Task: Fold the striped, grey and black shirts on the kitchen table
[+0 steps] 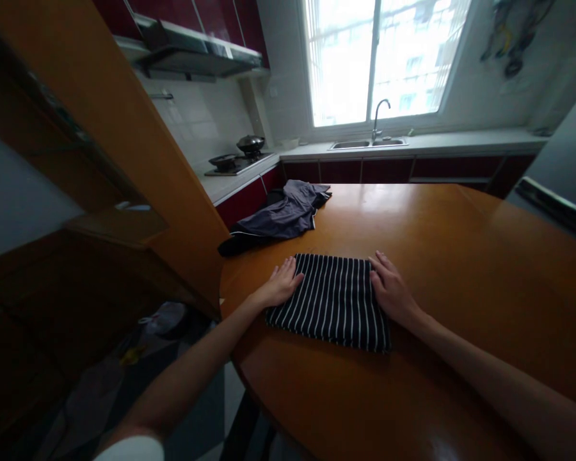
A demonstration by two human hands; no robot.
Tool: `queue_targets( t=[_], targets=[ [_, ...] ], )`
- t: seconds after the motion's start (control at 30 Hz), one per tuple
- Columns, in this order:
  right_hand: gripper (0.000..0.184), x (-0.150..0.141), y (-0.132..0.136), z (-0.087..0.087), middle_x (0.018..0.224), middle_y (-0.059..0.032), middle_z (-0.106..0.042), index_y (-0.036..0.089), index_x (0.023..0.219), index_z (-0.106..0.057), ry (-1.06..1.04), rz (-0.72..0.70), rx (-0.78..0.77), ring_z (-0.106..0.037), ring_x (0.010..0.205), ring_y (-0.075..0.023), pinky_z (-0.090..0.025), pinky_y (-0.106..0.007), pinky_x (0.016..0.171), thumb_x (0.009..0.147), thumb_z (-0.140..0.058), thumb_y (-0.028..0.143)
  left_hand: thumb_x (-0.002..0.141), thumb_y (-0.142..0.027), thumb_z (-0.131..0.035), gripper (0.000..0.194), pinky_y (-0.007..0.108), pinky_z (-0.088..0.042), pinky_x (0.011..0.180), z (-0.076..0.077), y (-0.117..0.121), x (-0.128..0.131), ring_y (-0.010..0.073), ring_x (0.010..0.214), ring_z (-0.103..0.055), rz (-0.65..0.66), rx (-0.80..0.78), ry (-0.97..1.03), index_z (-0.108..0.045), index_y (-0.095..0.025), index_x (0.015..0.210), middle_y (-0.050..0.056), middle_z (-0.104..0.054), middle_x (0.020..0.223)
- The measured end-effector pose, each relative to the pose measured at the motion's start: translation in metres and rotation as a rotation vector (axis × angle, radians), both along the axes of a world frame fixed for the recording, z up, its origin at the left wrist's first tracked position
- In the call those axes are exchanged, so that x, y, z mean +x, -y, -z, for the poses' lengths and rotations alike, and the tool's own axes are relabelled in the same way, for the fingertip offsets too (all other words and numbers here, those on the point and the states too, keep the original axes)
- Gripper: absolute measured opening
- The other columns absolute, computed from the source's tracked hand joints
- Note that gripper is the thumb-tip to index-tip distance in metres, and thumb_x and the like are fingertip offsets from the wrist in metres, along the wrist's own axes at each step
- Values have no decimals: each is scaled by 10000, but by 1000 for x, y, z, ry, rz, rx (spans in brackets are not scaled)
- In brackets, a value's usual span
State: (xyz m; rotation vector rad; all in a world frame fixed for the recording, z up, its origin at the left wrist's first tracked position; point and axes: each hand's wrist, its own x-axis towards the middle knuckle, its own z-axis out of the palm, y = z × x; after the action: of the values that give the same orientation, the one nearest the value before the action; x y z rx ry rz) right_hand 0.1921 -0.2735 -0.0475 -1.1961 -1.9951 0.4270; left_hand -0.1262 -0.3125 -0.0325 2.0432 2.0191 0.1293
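Left grip (282,283), underside hidden, apparently on striped cloth (335,301)

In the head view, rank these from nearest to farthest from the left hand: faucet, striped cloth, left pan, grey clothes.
1. Striped cloth: touching the left hand, mostly to its right.
2. Grey clothes: just beyond the hand.
3. Left pan: farther ahead, to the left.
4. Faucet: far ahead, to the right.
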Motion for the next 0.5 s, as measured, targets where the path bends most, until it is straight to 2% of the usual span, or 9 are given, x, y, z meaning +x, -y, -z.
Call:
queue_targets(
  t=[0.07,0.1,0.2,0.27,0.33,0.5],
  targets=[
    [522,-1,2,-13,1595,-134,-376,156,1455,-523,-25,-24,75,-298,1495,-266,-258,-550,1211,992,-331,301,1039,-433,-252,683,535,-109,1216,-10,-9,6,310,1546,-45,-25,68,-23,-141,-51,1594,206,-78,1661],
    [525,-4,4,-18,1600,-126,-369,166,1472,-505,-6,-55,101,-284,1501,-257,-248,-550,1215,990,-334,286,1036,-398,-272,661,531,-92,1220,-15,-12,13,299,1549,-35,5,123,-35,-144,-79,1599,185,-73,1668],
    [519,-18,19,-22,1597,-132,-373,157,1473,-503,151,-199,98,-266,1508,-255,-230,-539,1222,992,-373,300,1040,-344,-280,592,496,-65,1230,-23,-21,41,264,1553,-55,222,197,-32,-208,-169,1601,113,-125,1679],
    [505,-28,29,-17,1583,-139,-393,156,1448,-534,265,-304,61,-269,1506,-266,-219,-548,1221,992,-407,331,1053,-391,-277,568,516,-82,1221,-21,-25,58,290,1549,-82,326,150,-20,-268,-202,1589,106,-171,1672],
    [491,-33,34,-12,1571,-141,-413,157,1433,-549,323,-370,26,-278,1502,-264,-217,-549,1222,993,-414,329,1059,-442,-281,565,544,-82,1210,-14,-28,66,317,1546,-88,365,107,-27,-292,-228,1582,109,-176,1670],
    [504,-31,47,-14,1606,-129,-344,177,1457,-525,386,-437,18,-229,1516,-277,-199,-551,1226,998,-444,369,1062,-472,-304,540,536,-38,1213,0,-35,46,287,1550,-73,406,116,-35,-296,-312,1579,60,-174,1673]
  ],
)
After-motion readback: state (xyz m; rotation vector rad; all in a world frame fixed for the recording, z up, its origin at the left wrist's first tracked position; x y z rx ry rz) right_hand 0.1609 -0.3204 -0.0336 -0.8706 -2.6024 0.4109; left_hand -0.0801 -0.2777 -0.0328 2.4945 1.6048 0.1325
